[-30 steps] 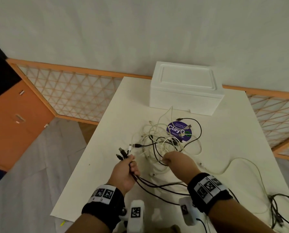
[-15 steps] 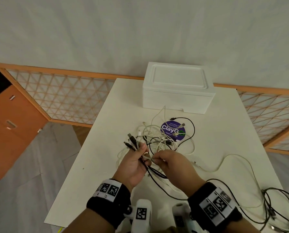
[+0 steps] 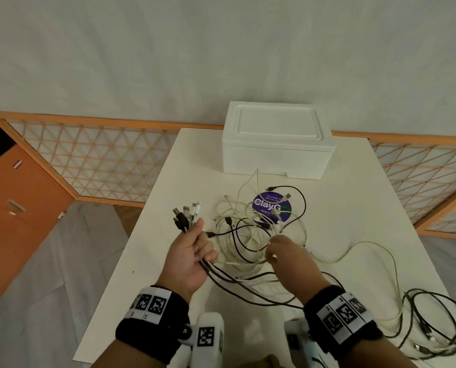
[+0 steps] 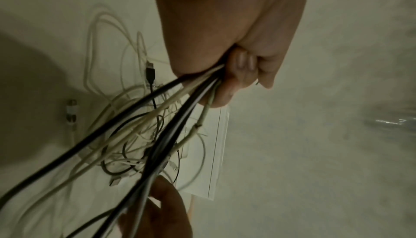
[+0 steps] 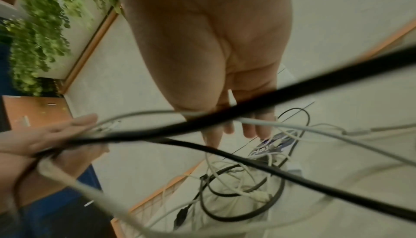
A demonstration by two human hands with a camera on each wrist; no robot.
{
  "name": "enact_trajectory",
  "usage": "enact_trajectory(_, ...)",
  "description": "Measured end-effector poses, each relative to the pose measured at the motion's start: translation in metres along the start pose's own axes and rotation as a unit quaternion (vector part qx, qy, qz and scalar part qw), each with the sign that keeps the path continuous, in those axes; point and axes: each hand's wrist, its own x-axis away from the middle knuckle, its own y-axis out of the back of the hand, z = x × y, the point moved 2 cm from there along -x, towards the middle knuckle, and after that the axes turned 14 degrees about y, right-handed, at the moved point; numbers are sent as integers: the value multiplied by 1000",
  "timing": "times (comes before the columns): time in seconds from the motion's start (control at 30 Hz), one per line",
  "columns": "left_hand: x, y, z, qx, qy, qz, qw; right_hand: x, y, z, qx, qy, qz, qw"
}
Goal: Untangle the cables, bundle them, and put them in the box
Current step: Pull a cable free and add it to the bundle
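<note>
At the far edge of the tabletop (image 3: 380,208) I see the closed box (image 3: 277,140). Mid-table lies the cable tangle (image 3: 256,229). My left hand (image 3: 192,253) grips several cable ends, plugs fanned above it; my right hand (image 3: 290,258), fingers loosely curled, reaches into the tangle, grasp unclear.

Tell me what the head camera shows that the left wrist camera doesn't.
Only the head view shows the closed white foam box at the table's far end, the purple sticker, the connector ends fanning above the left hand, and a separate cable pile at the right edge.

Only the left wrist view shows the fingers curled tight around the cable strands.

Both show the left hand gripping cables, the tangle on the table, and the right hand nearby.
</note>
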Motion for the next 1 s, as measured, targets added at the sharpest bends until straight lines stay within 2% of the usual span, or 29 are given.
enact_trajectory(0.1, 0, 3, 0, -60, 20, -31, 998, -2, 18, 3, -34, 20, -88, 995)
enact_trajectory(0.23, -1, -4, 2, -115, 20, -33, 993, -3, 48, 27, -95, 80, -120, 985)
enact_trajectory(0.33, 3, -14, 0, -121, -3, -13, 993, -1, 67, 44, -156, 79, -157, 972)
enact_trajectory(0.4, 7, -24, -1, -150, -19, 32, 988, -1, 76, 57, -181, 101, -167, 964)
enact_trajectory(0.5, 14, -41, 2, -230, -25, 93, 968, -3, 81, 73, -187, 138, -134, 963)
enact_trajectory(0.57, 15, -49, 5, -274, -28, 115, 954, -5, 85, 77, -207, 153, -146, 955)
enact_trajectory(0.73, 9, -53, 5, -332, -14, 133, 934, -7, 96, 77, -247, 172, -180, 937)
enact_trajectory(0.8, 9, -53, 5, -389, -23, 133, 911, -9, 100, 78, -235, 198, -213, 927)
enact_trajectory(0.87, 8, -52, 7, -451, -31, 106, 886, -12, 104, 80, -217, 231, -250, 915)
enact_trajectory(0.93, 6, -50, 7, -440, -45, 71, 894, -17, 105, 77, -250, 212, -265, 907)
enact_trajectory(1.0, 3, -48, 4, -334, -38, 38, 941, -23, 100, 69, -287, 141, -280, 905)
